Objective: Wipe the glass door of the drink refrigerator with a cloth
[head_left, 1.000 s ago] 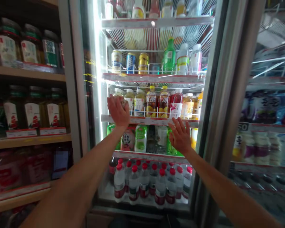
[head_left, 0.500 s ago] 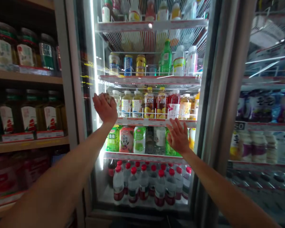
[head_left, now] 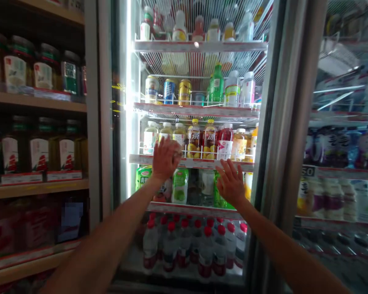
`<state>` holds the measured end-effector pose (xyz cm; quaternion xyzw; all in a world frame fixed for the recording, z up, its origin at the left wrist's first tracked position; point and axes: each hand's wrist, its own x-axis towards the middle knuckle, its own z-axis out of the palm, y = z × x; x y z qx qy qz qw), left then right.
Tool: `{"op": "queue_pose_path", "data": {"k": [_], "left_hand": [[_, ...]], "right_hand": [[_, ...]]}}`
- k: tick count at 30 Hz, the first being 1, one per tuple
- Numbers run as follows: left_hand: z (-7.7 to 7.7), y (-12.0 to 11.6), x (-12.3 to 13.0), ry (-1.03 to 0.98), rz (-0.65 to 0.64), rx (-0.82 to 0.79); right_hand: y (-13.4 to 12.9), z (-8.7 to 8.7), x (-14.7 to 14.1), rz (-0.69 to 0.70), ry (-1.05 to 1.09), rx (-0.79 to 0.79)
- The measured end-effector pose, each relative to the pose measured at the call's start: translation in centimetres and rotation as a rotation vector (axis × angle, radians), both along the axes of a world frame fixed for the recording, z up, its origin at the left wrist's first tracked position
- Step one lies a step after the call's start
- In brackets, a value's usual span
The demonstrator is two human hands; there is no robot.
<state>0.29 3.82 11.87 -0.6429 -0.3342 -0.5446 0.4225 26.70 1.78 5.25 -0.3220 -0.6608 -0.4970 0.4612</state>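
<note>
My left hand (head_left: 166, 160) is raised in front of the lit drinks fridge, at the level of the third shelf. It is slightly blurred and appears closed around a small crumpled cloth (head_left: 177, 154), mostly hidden by the fingers. My right hand (head_left: 231, 183) has its fingers stretched out and holds nothing, lying flat against the glass door (head_left: 196, 192) or very near it. Behind the left hand stand pale bottles (head_left: 150, 136). Between the hands, dark tea bottles with yellow caps (head_left: 194, 136) and a green bottle (head_left: 180, 185) show through the glass.
Red-capped bottles (head_left: 207, 249) fill the fridge bottom. Cans (head_left: 184, 92) and more bottles line the upper shelves. A metal door frame (head_left: 290, 122) runs down the right, with another fridge beyond. Wooden shelves (head_left: 33, 188) with jars and bottles stand at left.
My left hand has moved right and down across the front of the fridge. My right hand stays almost in place. The view has shifted slightly.
</note>
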Motion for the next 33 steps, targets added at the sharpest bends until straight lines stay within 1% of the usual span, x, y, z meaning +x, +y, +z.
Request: {"op": "queue_pose_path", "data": {"k": [1, 2, 3, 4, 5, 6, 9, 10, 11, 12, 13, 17, 18, 19, 20, 21, 24, 25, 26, 27, 28, 29, 33], "left_hand": [[0.7, 0.2, -1.1, -0.173, 0.011, 0.001], [1.3, 0.3, -1.8, -0.304, 0.019, 0.001], [1.5, 0.4, -2.1, -0.371, 0.021, 0.007], [1.4, 0.3, -1.8, -0.364, 0.019, 0.01], [1.0, 0.3, -1.0, -0.279, 0.013, 0.013], [0.3, 0.1, 0.0, -0.129, 0.004, 0.02], [-2.1, -0.3, 3.0, 0.408, -0.013, 0.046], [-2.6, -0.4, 3.5, 0.516, -0.012, 0.049], [-2.9, -0.4, 3.5, 0.556, -0.008, 0.048], [-2.8, -0.4, 3.1, 0.524, 0.001, 0.042], [-2.5, -0.3, 2.3, 0.429, 0.015, 0.037], [-0.3, 0.3, -1.5, -0.174, 0.069, 0.065], [0.0, 0.3, -1.9, -0.276, 0.073, 0.076], [0.1, 0.3, -1.9, -0.319, 0.071, 0.082], [-0.1, 0.2, -1.4, -0.294, 0.062, 0.083], [-0.5, 0.1, -0.7, -0.205, 0.047, 0.078], [-2.2, -0.3, 2.2, 0.283, -0.033, 0.054], [-2.6, -0.4, 2.7, 0.415, -0.049, 0.049], [-2.9, -0.5, 2.9, 0.489, -0.054, 0.044], [-2.9, -0.5, 2.6, 0.496, -0.047, 0.038], [-2.8, -0.4, 1.8, 0.439, -0.03, 0.029], [-2.5, -0.3, 0.7, 0.329, -0.006, 0.02], [-1.0, 0.1, -4.9, -0.282, 0.099, 0.036]], "right_hand": [[0.0, 0.0, 0.0, -0.002, 0.002, 0.002], [0.0, 0.0, 0.0, -0.002, 0.004, 0.005], [0.0, 0.0, 0.0, -0.002, 0.006, 0.005], [0.0, 0.0, 0.0, -0.001, 0.007, 0.002], [0.0, 0.0, 0.0, -0.001, 0.007, -0.001], [0.0, -0.1, 0.0, -0.002, 0.007, -0.004], [0.1, -0.1, 0.0, -0.01, 0.009, 0.0], [0.1, -0.1, 0.0, -0.012, 0.011, 0.005], [0.1, -0.1, 0.0, -0.012, 0.012, 0.007], [0.1, -0.1, 0.0, -0.011, 0.01, 0.006], [0.1, 0.0, 0.0, -0.011, 0.008, 0.003], [0.0, -0.1, 0.0, -0.015, 0.008, -0.013], [0.0, -0.1, 0.0, -0.017, 0.01, -0.018], [0.0, -0.1, 0.0, -0.018, 0.014, -0.022], [0.0, -0.1, 0.0, -0.018, 0.017, -0.026], [0.0, -0.1, 0.0, -0.017, 0.017, -0.029], [0.0, -0.1, 0.0, -0.012, 0.005, -0.011], [0.0, -0.1, 0.0, -0.011, 0.002, -0.001], [0.0, -0.1, 0.0, -0.011, 0.001, 0.002], [0.0, -0.1, 0.0, -0.014, 0.003, -0.001], [0.0, -0.1, 0.1, -0.016, 0.007, -0.006], [0.0, -0.1, 0.1, -0.017, 0.009, -0.011], [0.1, -0.1, 0.0, -0.012, 0.007, -0.012]]}}
